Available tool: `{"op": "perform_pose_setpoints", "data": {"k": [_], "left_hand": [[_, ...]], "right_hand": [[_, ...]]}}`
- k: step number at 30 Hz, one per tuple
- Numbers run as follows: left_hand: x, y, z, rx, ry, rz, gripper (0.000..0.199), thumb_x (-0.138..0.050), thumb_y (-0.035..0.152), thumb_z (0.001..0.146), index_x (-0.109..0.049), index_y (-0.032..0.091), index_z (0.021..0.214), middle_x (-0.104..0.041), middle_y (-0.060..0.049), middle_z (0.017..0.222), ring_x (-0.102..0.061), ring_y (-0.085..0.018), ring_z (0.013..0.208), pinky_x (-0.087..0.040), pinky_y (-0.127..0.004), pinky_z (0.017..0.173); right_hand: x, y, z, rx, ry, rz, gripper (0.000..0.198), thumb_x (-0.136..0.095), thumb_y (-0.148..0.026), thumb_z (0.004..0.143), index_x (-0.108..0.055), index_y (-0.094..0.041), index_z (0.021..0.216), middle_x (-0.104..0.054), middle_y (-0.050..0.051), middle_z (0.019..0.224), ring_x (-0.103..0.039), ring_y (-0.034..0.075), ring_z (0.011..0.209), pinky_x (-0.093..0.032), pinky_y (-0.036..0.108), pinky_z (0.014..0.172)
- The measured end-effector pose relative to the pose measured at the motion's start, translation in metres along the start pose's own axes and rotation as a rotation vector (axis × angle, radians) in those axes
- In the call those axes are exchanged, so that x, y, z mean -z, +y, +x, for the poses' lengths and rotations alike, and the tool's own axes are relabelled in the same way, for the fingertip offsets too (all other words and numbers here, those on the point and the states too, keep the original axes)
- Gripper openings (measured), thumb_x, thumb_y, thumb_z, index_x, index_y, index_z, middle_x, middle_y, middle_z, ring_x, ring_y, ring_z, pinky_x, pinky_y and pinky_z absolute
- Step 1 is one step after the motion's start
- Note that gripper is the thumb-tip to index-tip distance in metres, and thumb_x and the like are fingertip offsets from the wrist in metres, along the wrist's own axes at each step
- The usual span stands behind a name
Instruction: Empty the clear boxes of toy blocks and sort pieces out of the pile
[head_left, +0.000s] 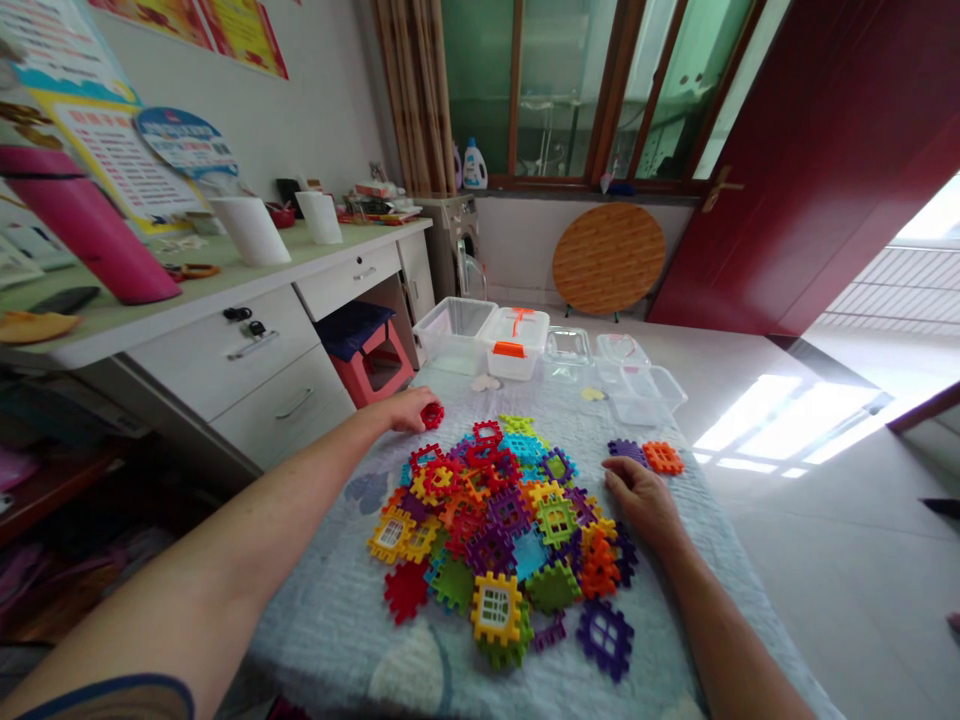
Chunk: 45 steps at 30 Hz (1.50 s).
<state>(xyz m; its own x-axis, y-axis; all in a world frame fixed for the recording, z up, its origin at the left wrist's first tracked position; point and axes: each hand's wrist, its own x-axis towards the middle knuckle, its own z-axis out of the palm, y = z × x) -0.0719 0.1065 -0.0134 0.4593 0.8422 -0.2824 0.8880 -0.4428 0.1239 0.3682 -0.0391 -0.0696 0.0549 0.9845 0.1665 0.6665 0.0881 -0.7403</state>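
Note:
My left hand [411, 409] is closed on a small red building block [433, 415] with notched edges, at the far left of the cloth-covered table. On the right side, my right hand [642, 494] rests with its finger and thumb a little apart. It is beside a purple block [628, 452], and I see nothing between its fingers. An orange block [664, 457] lies right next to the purple one. Between my hands spreads a heap of plastic interlocking blocks [491, 510] in many colours. A dark purple window block [605, 638] and a yellow block with a white window [496, 608] lie at its near edge.
Along the table's far end stand clear bins: a large open one [457, 335], one with orange latches [517, 345] and smaller ones [568, 350]. A desk [300, 278] with a pink bottle [90, 225] is on the left, above a red stool [375, 365].

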Motion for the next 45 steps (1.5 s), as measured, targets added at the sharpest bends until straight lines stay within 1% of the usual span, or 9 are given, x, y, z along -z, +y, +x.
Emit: {"op": "perform_pose_setpoints", "data": {"k": [10,19,25,33,37,43,45], "left_hand": [[0.0,-0.008,-0.001,-0.043,0.011,0.01,0.045,-0.063,0.015,0.058,-0.069,0.017,0.102,-0.064,-0.007,0.103,-0.062,-0.022,0.094,-0.048,-0.027,0.084],[-0.002,-0.016,-0.006,-0.03,0.019,-0.017,0.047,-0.063,0.015,0.058,-0.069,0.015,0.105,-0.065,-0.008,0.1,-0.062,-0.023,0.092,-0.048,-0.027,0.082],[-0.004,-0.015,-0.006,-0.004,0.031,-0.038,0.049,-0.062,0.013,0.056,-0.068,0.016,0.104,-0.065,-0.007,0.099,-0.06,-0.022,0.088,-0.048,-0.028,0.08],[-0.008,-0.018,-0.006,-0.035,0.036,-0.069,0.042,-0.061,0.012,0.057,-0.069,0.016,0.098,-0.064,-0.007,0.096,-0.06,-0.021,0.085,-0.048,-0.028,0.078],[-0.006,-0.016,-0.007,-0.039,0.037,-0.069,0.04,-0.061,0.012,0.057,-0.069,0.016,0.096,-0.064,-0.007,0.095,-0.06,-0.021,0.084,-0.048,-0.028,0.076],[-0.004,-0.01,-0.009,-0.028,0.018,-0.053,0.039,-0.062,0.013,0.058,-0.069,0.016,0.096,-0.066,-0.007,0.096,-0.061,-0.021,0.088,-0.048,-0.027,0.079],[-0.004,-0.011,-0.009,-0.004,0.007,-0.036,0.044,-0.063,0.014,0.056,-0.068,0.017,0.1,-0.065,-0.007,0.1,-0.062,-0.023,0.091,-0.049,-0.028,0.082]], "right_hand": [[0.0,0.0,0.0,-0.009,-0.001,0.008,0.037,-0.05,-0.044,0.08,-0.069,-0.017,0.098,-0.073,0.007,0.086,-0.066,0.022,0.078,-0.049,0.032,0.07],[0.001,-0.002,0.0,0.007,0.013,0.003,0.035,-0.051,-0.043,0.08,-0.069,-0.018,0.095,-0.073,0.006,0.082,-0.065,0.022,0.075,-0.049,0.032,0.068],[0.0,0.0,-0.001,0.006,0.006,0.017,0.035,-0.051,-0.043,0.081,-0.068,-0.017,0.097,-0.073,0.006,0.083,-0.065,0.022,0.075,-0.049,0.031,0.068],[-0.001,0.002,0.0,0.001,-0.012,0.017,0.035,-0.051,-0.042,0.082,-0.068,-0.017,0.098,-0.073,0.006,0.084,-0.065,0.022,0.076,-0.048,0.032,0.071],[-0.001,0.002,0.0,-0.003,-0.014,0.019,0.035,-0.051,-0.043,0.082,-0.068,-0.017,0.098,-0.072,0.006,0.082,-0.064,0.021,0.074,-0.048,0.032,0.07],[-0.001,0.0,0.0,0.009,-0.007,0.007,0.034,-0.05,-0.043,0.082,-0.068,-0.018,0.097,-0.071,0.005,0.08,-0.062,0.021,0.071,-0.047,0.032,0.068],[-0.001,0.0,0.0,0.012,-0.009,0.008,0.033,-0.05,-0.042,0.082,-0.068,-0.018,0.097,-0.072,0.005,0.081,-0.063,0.021,0.073,-0.047,0.032,0.069]]}}
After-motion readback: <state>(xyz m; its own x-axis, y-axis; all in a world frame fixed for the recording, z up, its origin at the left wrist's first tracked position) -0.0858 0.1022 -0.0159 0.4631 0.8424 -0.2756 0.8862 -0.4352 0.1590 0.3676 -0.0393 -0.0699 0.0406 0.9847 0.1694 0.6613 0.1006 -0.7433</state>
